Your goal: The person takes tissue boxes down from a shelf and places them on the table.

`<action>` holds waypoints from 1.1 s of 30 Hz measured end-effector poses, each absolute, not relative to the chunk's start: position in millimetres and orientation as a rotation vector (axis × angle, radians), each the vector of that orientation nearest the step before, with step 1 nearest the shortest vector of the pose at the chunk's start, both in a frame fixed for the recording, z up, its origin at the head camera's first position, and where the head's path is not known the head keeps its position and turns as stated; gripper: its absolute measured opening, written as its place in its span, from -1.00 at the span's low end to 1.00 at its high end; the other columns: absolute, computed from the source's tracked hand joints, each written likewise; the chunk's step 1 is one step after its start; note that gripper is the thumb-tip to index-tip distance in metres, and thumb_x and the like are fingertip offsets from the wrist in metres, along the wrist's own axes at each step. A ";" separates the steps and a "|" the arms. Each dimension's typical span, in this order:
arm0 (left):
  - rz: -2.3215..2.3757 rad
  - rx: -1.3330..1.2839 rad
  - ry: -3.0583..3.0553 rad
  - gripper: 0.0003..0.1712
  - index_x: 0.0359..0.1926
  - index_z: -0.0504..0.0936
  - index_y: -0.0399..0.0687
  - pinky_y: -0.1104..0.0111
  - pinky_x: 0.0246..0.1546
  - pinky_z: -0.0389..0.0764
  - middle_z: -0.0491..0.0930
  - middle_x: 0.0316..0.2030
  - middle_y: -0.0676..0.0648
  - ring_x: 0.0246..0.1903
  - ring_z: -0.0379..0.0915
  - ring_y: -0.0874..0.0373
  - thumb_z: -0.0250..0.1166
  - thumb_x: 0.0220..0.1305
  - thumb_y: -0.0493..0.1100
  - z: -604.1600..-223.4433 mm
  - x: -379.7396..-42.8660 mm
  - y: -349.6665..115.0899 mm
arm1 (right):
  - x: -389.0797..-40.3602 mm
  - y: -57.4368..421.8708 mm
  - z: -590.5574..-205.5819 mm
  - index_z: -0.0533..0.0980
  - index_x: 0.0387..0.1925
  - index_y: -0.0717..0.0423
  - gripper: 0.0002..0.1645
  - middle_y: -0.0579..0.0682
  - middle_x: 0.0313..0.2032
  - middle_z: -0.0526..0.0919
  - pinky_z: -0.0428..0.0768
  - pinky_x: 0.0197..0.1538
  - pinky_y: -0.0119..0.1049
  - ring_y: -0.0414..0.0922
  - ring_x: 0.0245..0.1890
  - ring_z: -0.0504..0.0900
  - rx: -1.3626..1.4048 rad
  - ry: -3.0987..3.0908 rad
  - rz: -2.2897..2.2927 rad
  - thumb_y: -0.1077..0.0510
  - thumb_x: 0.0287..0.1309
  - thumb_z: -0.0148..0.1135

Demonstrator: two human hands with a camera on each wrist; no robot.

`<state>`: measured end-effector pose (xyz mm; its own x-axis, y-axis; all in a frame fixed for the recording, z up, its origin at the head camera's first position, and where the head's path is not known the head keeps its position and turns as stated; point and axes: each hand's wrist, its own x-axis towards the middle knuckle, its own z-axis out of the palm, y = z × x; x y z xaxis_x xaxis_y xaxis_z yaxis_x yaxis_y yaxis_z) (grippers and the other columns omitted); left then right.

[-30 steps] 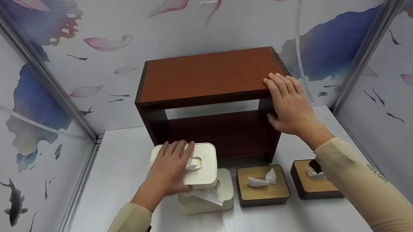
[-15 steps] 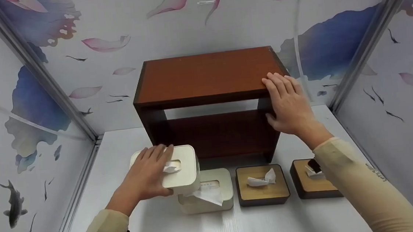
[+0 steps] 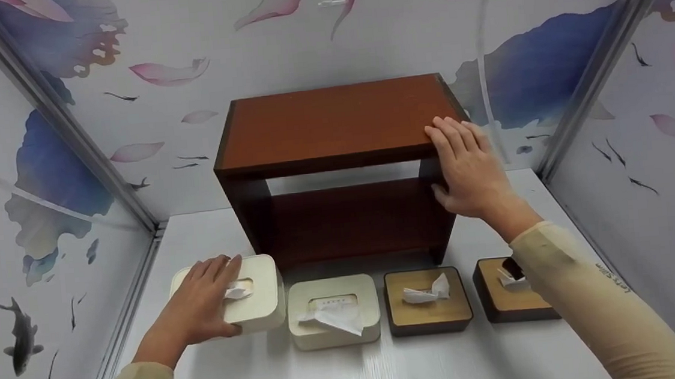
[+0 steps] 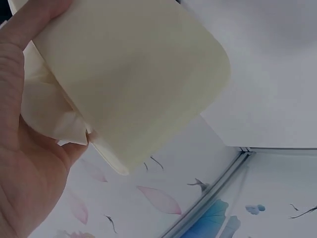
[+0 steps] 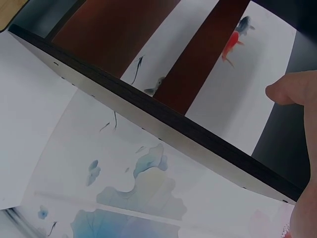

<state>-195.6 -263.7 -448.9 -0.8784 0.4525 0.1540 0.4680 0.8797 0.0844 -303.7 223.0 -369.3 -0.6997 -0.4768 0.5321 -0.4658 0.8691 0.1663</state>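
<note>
In the head view my left hand point(image 3: 205, 305) grips a cream tissue box point(image 3: 261, 292), thumb on the near side and fingers across the lid. A white tissue pokes from its slot. This box appears raised off the table, at the far left of the row. The left wrist view shows the box's smooth wall point(image 4: 143, 79) beside the hand. My right hand point(image 3: 471, 170) rests on the right front corner of a red-brown wooden shelf point(image 3: 338, 120). Its fingers lie on the top board; the thumb is lower, by the dark side panel.
A second cream tissue box point(image 3: 307, 336) stands before the shelf. To its right are two wood-topped tissue boxes, one in the middle point(image 3: 429, 315) and another point(image 3: 533, 300) partly behind the right sleeve. Printed white walls enclose the white table point(image 3: 400, 371).
My left hand has carried its cream tissue box leftward and slightly down, away from above the second cream box, whose top now shows fully. The right hand has stayed on the shelf.
</note>
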 end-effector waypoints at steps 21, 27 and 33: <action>-0.204 -0.632 -3.061 0.38 0.43 0.22 -0.17 -0.01 0.34 0.36 0.36 0.31 -0.29 0.32 0.26 -0.22 0.68 -0.48 0.11 -532.1 -198.5 -285.8 | -302.6 224.2 -367.8 -0.02 0.47 0.19 0.20 0.23 0.45 0.09 0.00 0.49 0.07 0.17 0.46 0.07 0.668 -2.487 -0.035 0.00 -0.13 0.40; -0.216 -0.637 -3.075 0.40 0.43 0.22 -0.16 0.04 0.40 0.29 0.36 0.31 -0.26 0.33 0.25 -0.21 0.70 -0.52 0.09 -548.9 -201.9 -282.9 | -302.4 224.0 -367.6 -0.02 0.47 0.19 0.19 0.23 0.46 0.09 0.00 0.49 0.07 0.17 0.47 0.07 0.667 -2.488 -0.024 0.00 -0.13 0.40; -0.213 -0.670 -3.082 0.39 0.42 0.22 -0.18 0.06 0.44 0.23 0.36 0.31 -0.25 0.35 0.25 -0.20 0.71 -0.53 0.04 -559.2 -205.6 -281.8 | -301.6 222.3 -368.1 -0.02 0.47 0.19 0.20 0.22 0.46 0.07 -0.01 0.50 0.07 0.17 0.47 0.06 0.650 -2.506 -0.033 -0.01 -0.12 0.40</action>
<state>-205.6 -281.8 -559.2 -0.9101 0.4143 0.0092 0.4117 0.9012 0.1353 -301.6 222.3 -368.1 -0.7346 -0.4565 0.5020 -0.4430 0.8831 0.1547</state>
